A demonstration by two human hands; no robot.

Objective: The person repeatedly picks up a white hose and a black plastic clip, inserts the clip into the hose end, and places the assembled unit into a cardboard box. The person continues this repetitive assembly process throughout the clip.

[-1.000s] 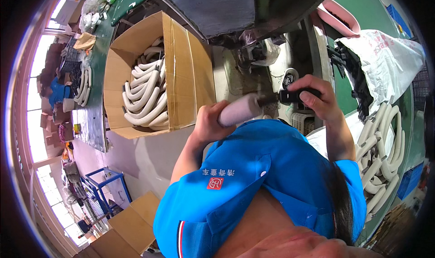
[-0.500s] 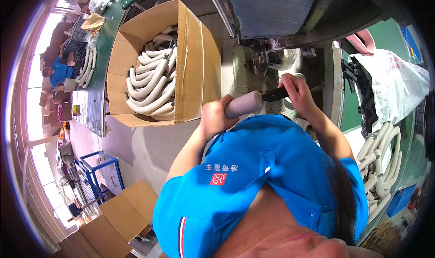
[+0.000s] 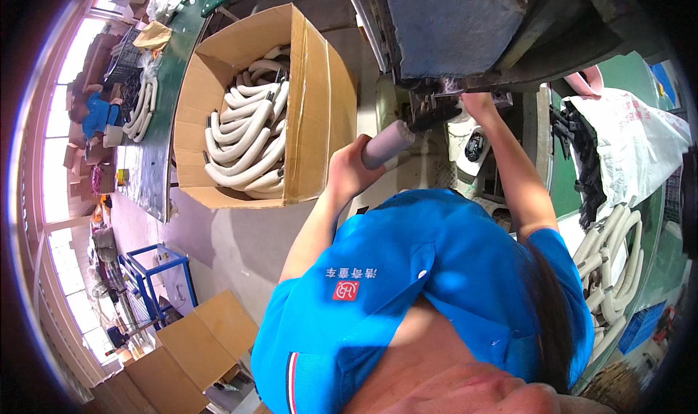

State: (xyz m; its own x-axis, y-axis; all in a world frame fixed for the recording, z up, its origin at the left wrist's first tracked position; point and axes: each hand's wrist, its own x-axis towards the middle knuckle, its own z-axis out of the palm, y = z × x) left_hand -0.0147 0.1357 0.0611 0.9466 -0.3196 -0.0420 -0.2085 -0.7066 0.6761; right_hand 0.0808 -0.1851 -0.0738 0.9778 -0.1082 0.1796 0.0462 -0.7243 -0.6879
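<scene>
My left hand (image 3: 352, 165) is wrapped round a grey foam-covered tube (image 3: 388, 144), tilted up to the right. From its far end sticks a black end piece (image 3: 436, 117), which reaches to the underside of a dark machine (image 3: 454, 32). Beside the tip of that black piece is my right hand (image 3: 478, 104), stretched out under the machine's lower edge. Its fingers are mostly hidden there, so their grip cannot be made out. Below my right hand, a white machine part carries a black oval piece (image 3: 475, 146).
To the left stands an open cardboard box (image 3: 320, 116) of curved foam-covered tubes (image 3: 247, 134). On the right, a green table (image 3: 631, 72) bears black parts (image 3: 582, 152), a white plastic bag (image 3: 632, 134) and more tubes (image 3: 614, 247). A blue metal frame (image 3: 156, 268) stands lower left. Far left, another person (image 3: 98, 116) sits.
My right hand has moved away from me to the machine's underside. The tube in my left hand has shifted away from me too, its black end now close under the machine.
</scene>
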